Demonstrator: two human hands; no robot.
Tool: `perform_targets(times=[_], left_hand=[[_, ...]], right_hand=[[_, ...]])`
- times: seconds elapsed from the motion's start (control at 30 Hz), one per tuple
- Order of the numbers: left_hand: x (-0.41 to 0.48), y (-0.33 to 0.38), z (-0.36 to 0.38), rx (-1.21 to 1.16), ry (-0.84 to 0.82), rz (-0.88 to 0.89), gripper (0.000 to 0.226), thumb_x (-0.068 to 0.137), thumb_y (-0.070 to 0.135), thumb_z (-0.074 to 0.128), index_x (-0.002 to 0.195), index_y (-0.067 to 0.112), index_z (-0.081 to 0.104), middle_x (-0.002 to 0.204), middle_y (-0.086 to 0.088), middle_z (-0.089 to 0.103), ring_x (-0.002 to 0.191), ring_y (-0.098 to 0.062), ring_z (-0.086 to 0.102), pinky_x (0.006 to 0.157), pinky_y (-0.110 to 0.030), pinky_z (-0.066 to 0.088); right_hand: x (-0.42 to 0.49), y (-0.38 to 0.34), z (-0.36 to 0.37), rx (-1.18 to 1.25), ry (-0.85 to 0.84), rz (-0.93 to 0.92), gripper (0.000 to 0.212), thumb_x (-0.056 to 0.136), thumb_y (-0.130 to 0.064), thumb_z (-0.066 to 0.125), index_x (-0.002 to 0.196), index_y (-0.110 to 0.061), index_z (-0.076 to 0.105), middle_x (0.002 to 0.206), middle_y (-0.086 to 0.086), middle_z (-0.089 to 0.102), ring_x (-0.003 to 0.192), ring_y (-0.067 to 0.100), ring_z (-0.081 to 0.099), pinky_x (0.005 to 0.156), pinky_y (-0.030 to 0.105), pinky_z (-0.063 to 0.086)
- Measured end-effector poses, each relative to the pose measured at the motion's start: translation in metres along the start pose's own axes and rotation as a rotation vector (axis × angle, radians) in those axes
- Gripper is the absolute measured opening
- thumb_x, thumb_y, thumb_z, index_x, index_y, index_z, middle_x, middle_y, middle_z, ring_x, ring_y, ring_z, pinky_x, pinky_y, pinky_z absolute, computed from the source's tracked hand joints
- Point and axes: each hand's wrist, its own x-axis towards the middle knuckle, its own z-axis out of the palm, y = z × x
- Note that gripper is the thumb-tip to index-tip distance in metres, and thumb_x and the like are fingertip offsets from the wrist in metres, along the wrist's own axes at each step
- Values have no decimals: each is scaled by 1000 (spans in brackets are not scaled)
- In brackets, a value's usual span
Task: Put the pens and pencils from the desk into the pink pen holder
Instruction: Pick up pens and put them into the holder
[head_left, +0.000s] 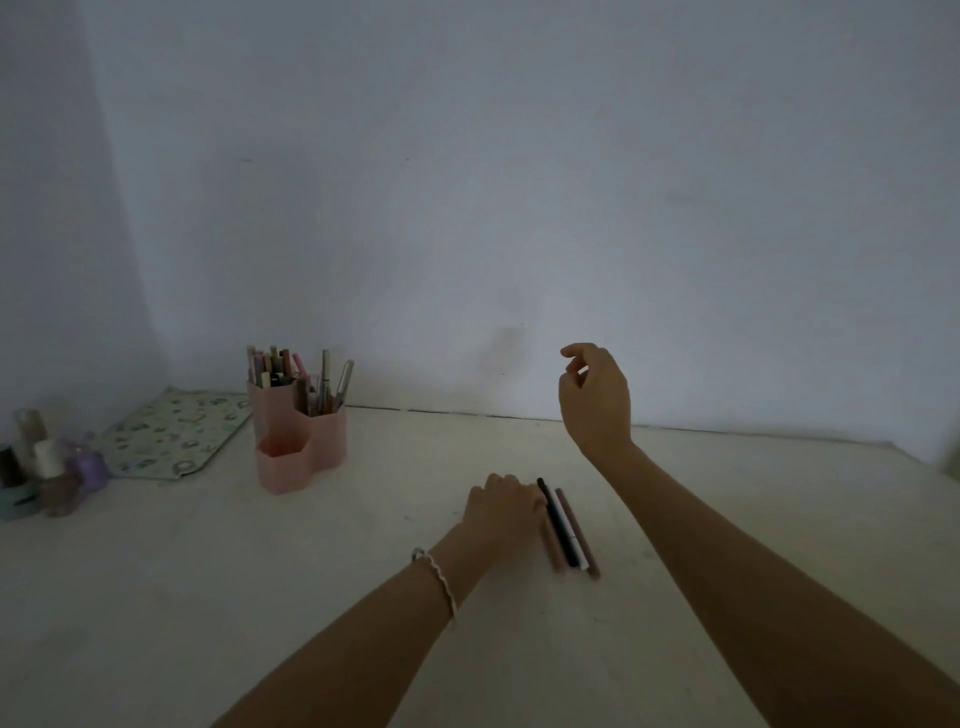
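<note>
A pink pen holder (301, 441) with hexagonal cups stands at the back left of the desk, and its taller cups hold several pens and pencils (296, 379). Several pens lie side by side on the desk at centre (569, 530), a black one among pinkish and white ones. My left hand (501, 506), with a bracelet on the wrist, rests knuckles up on the desk and touches the left edge of these pens; whether its fingers grip one is hidden. My right hand (597, 395) hovers above the desk behind the pens, fingers loosely curled, holding nothing.
A patterned folder (171, 431) lies flat at the back left beside the holder. Small bottles and tape rolls (47, 467) crowd the left edge. The wall runs right behind the desk. Lighting is dim.
</note>
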Motion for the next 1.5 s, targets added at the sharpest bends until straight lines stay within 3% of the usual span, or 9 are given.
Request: perform_targets(times=[0.23,0.43,0.6,0.77,0.9,1.0,1.17,1.33,1.5], left_hand=[[-1,2,-3,21,13,-110,36,89,44,51,115,19,53,115,-7,53,112,-27,48,94,-41,41],[1,-14,-20,53,68,-208,44,92,39,59,120,9,41,113,-9,61,100,-26,61,72,-32,45],[1,-43,-53,-144,266,-248,43,86,21,59,122,9,39,109,-12,61,94,-29,63,67,-31,44],[-4,-62,-68,-323,391,-244,39,80,15,61,115,13,44,101,-7,58,81,-22,60,72,-39,55],[-8,-72,-66,-387,411,-219,71,81,11,60,144,16,28,112,-8,54,92,-25,60,74,-34,52],[-13,-76,-65,-369,436,-201,58,82,12,59,137,15,41,111,-8,55,93,-24,58,80,-36,52],[-17,-93,-91,-458,652,-146,44,88,8,57,130,18,47,98,-6,56,82,-20,61,74,-36,57],[-23,-142,-146,-324,978,-165,42,93,10,56,131,23,44,103,-6,57,69,-9,57,55,-13,47],[-23,-181,-154,-144,1006,-204,33,96,11,52,127,20,46,100,-9,62,81,-25,64,74,-41,54]], right_hand=[[-8,10,10,15,-33,12,26,92,-7,45,107,-18,62,98,-5,60,64,11,54,70,31,50],[-10,20,26,-50,-174,73,21,88,-9,48,98,-18,63,85,-5,59,62,8,52,63,24,43],[-11,41,35,-265,-417,253,24,75,-10,53,58,-13,37,53,1,35,48,16,32,50,23,28],[-23,58,42,-401,-596,403,34,70,-17,61,55,-15,30,53,-2,33,49,16,33,49,20,25],[-34,64,52,-511,-631,412,38,74,-20,63,57,-16,29,55,-3,33,52,15,34,46,20,25],[-37,60,60,-527,-613,389,37,76,-21,61,57,-15,30,56,-2,34,58,17,37,48,21,25],[-17,20,65,-88,-546,469,38,79,-20,63,55,-14,33,54,1,33,48,14,30,49,23,22],[-2,-32,69,487,-414,539,15,91,-12,53,79,-4,57,79,12,66,58,15,48,57,25,38],[-3,-67,83,678,-152,500,17,92,-9,53,108,-6,54,89,15,68,60,15,57,63,28,46]])
